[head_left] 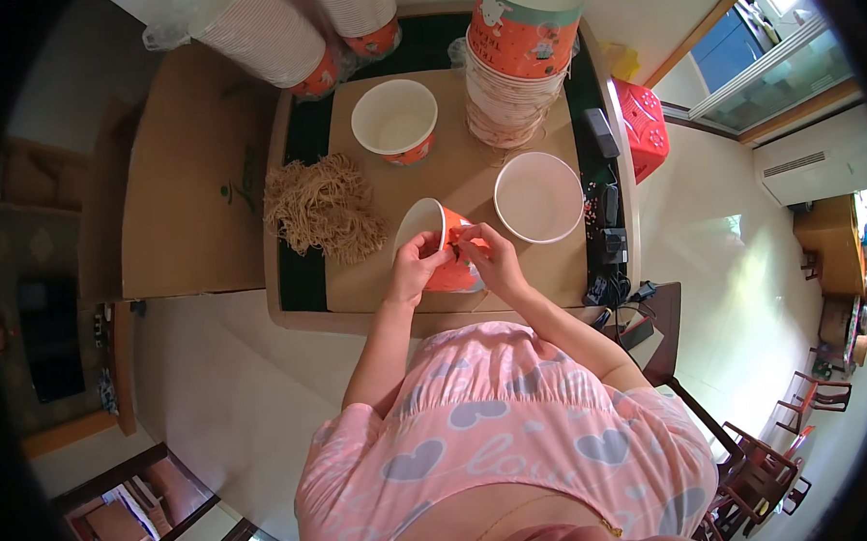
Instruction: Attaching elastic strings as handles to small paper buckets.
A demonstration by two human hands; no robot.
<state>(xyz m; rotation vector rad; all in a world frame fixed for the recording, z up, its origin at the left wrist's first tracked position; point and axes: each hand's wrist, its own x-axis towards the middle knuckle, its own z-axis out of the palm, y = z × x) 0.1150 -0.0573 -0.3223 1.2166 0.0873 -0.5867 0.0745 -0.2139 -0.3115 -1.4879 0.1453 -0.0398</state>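
Brown cardboard (357, 293) covers much of the tabletop (304, 294), where an orange bucket (460, 277) lies tilted between the grips, mouth leftward. Left grip (417, 268) pinches its rim; right grip (491, 258), equally near, bunches fingertips at its side, hiding whatever they pinch. Twine (320, 208) lies left, a white tub (539, 198) just right, stacked buckets (520, 44) beyond.

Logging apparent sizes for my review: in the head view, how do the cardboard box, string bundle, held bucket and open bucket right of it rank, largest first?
1. Cardboard box
2. String bundle
3. Held bucket and open bucket, unranked: they look alike, and the fingers partly cover the held one.
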